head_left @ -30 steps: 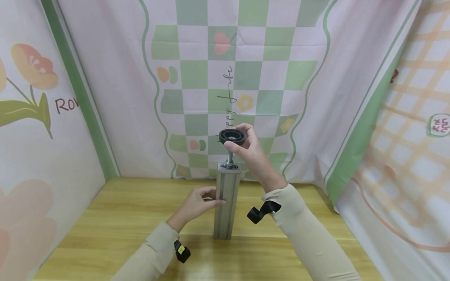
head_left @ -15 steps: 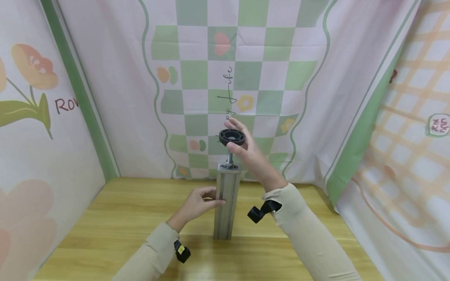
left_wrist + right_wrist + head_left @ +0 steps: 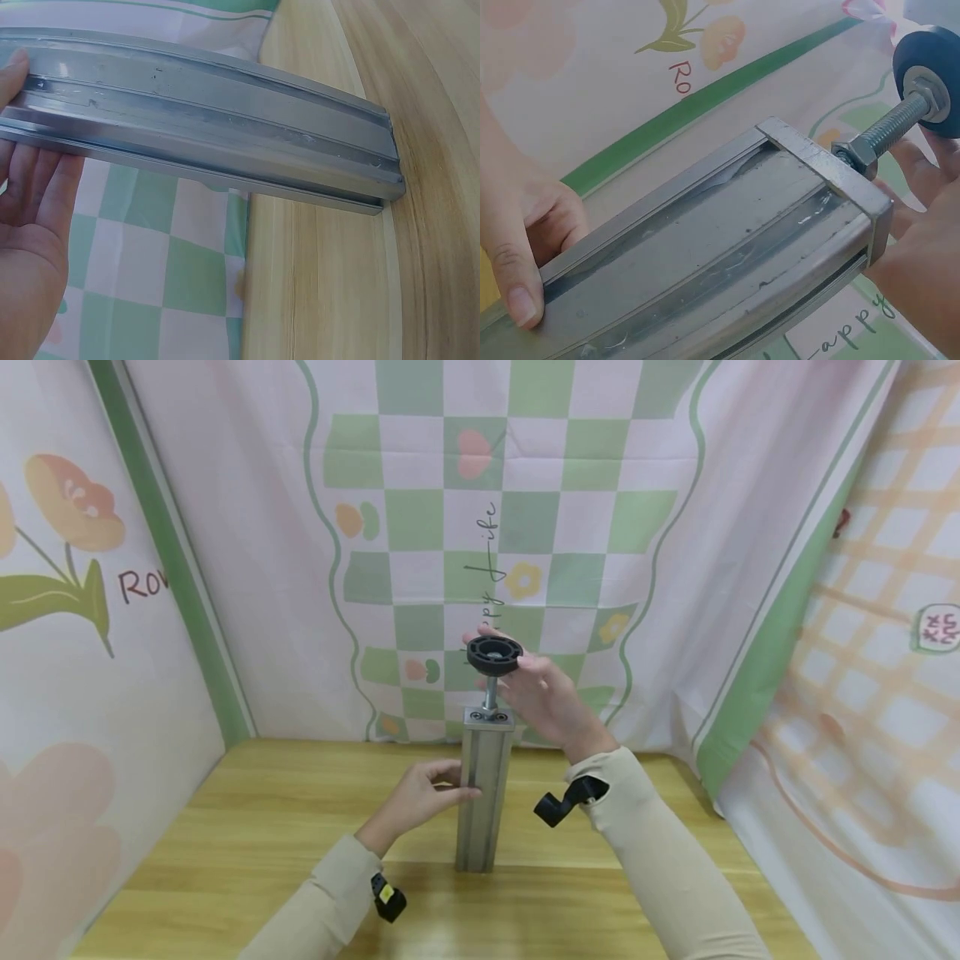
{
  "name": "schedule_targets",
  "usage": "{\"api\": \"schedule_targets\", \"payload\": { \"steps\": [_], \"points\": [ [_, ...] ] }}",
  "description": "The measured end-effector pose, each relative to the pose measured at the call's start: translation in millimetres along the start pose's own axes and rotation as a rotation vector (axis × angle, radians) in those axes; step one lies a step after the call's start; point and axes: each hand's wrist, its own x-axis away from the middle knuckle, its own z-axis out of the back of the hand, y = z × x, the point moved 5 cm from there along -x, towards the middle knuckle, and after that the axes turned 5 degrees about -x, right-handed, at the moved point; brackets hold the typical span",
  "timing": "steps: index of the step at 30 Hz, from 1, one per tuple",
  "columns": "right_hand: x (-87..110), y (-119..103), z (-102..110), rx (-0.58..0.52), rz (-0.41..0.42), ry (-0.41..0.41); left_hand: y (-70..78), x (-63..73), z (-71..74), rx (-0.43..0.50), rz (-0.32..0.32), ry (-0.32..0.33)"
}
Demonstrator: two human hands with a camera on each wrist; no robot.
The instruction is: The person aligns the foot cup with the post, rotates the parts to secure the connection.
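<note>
An aluminium profile (image 3: pixel 483 802) stands upright on the table, its lower end resting on the wood. My left hand (image 3: pixel 412 797) grips its left side at mid-height, with the thumb across the front. From the metal end plate (image 3: pixel 829 169) on top rises a threaded stud (image 3: pixel 892 127) with a hex nut (image 3: pixel 855 154) at its base. The stud carries a round black levelling foot (image 3: pixel 495 653), facing up. Around the foot's right and far sides lies my right hand (image 3: pixel 551 702), fingers extended behind it and thumb near the right rim. Whether the thumb touches it is unclear.
The wooden table (image 3: pixel 300 827) ends at a patterned curtain (image 3: pixel 420 518) just behind the profile. More printed cloth (image 3: pixel 90 693) hangs on both sides. A black wrist camera mount (image 3: pixel 562 806) sticks out beside the right sleeve.
My right thumb has shifted from the foot's front to its right edge, and the hand has turned and dropped slightly. The left hand and the profile have stayed still.
</note>
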Motion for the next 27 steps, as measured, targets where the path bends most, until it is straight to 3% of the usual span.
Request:
{"api": "schedule_targets", "payload": {
  "steps": [8,17,24,27],
  "points": [
    [-0.1,-1.2,1.0,0.032,0.014,0.026,0.5,0.8,0.1,-0.002,0.001,0.001],
    [-2.0,0.5,0.2,0.129,0.04,0.246,0.0,1.0,0.3,-0.005,0.016,0.001],
    [3.0,-2.2,-1.1,0.382,0.057,0.349,0.7,0.6,0.4,-0.022,0.026,0.004],
    [5.2,-3.0,-1.6,0.396,0.043,0.378,0.5,0.8,0.4,-0.02,0.028,0.002]
  ]
}}
